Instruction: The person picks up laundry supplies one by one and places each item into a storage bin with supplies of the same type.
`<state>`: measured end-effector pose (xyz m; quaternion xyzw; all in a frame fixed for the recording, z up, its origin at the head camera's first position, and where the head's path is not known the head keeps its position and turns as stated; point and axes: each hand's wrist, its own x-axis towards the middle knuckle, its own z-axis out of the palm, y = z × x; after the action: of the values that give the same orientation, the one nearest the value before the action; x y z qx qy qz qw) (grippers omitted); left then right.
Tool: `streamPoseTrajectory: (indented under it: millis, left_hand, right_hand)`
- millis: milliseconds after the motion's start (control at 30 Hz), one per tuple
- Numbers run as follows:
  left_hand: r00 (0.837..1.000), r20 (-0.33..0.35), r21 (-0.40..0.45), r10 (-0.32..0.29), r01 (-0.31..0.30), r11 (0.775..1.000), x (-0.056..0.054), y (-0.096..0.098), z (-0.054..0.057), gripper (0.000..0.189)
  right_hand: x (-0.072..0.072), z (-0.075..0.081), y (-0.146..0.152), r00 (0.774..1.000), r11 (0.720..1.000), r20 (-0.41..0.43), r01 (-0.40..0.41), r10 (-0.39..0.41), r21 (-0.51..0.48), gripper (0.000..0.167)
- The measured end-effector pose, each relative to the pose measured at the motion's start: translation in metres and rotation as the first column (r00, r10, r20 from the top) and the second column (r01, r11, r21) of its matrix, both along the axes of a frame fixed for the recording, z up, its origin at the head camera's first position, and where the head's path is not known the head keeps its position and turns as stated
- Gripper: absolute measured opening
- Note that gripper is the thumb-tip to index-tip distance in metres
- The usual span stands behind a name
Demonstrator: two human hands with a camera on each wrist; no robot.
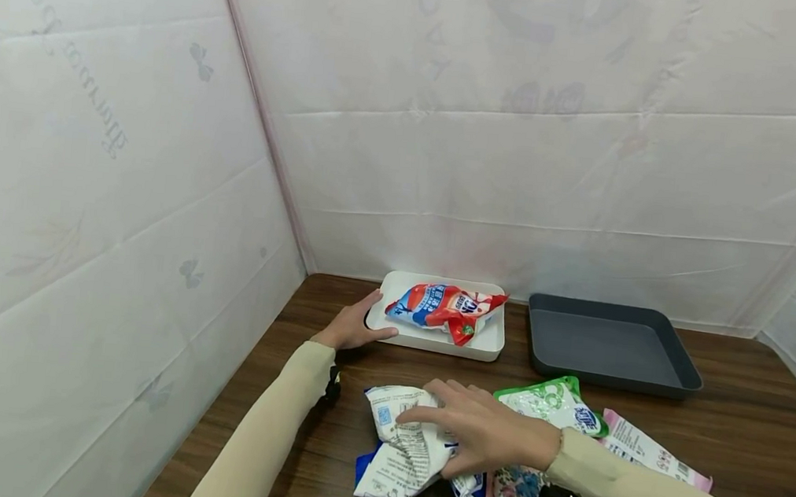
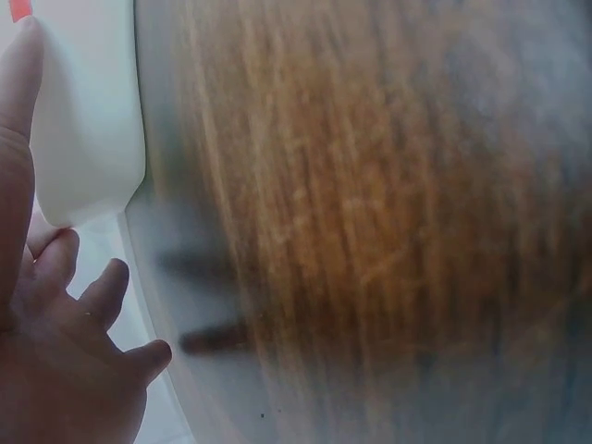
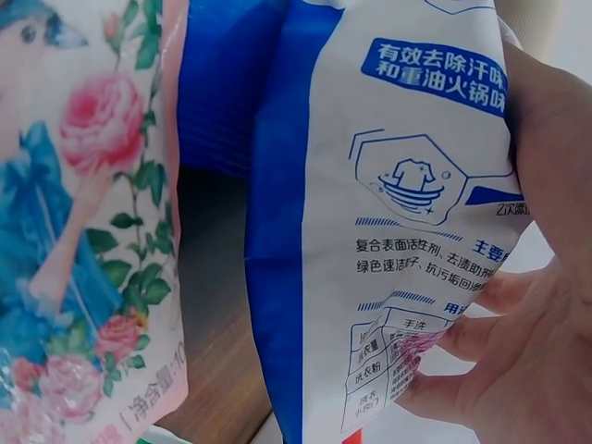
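Observation:
My left hand [image 1: 356, 325] rests at the left end of a white tray [image 1: 492, 350], thumb along the near side and other fingers spread at the end. A plump red and blue packet [image 1: 444, 306] lies in that tray. With my right hand [image 1: 489, 430] I grip a white and blue bag of laundry powder [image 1: 398, 446], its printed back and washing table facing the right wrist camera. Fingertips [image 3: 435, 393] show along the bag's edge there. Beside it is a floral pink-edged bag [image 3: 102, 231].
A dark grey tray [image 1: 610, 346] stands at the back right, next to the white one. Right of my right hand are a green and white pouch [image 1: 548, 404] and a pink and white packet [image 1: 657, 453]. White sheeting [image 1: 518, 172] walls the wooden table [image 1: 761, 406].

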<state>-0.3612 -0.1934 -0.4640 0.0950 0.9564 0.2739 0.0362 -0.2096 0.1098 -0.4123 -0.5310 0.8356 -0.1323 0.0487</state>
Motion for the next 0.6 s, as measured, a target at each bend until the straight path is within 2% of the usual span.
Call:
streamPoseTrajectory:
  millis: [600]
  left_hand:
    - [1.000,-0.009,-0.006,0.000,0.000,1.000,-0.0017,-0.0009,-0.0037,0.101]
  right_hand:
    - [-0.0039,0.0027,0.0044,0.999,0.999,-0.038,0.001,-0.002,-0.038,0.078]
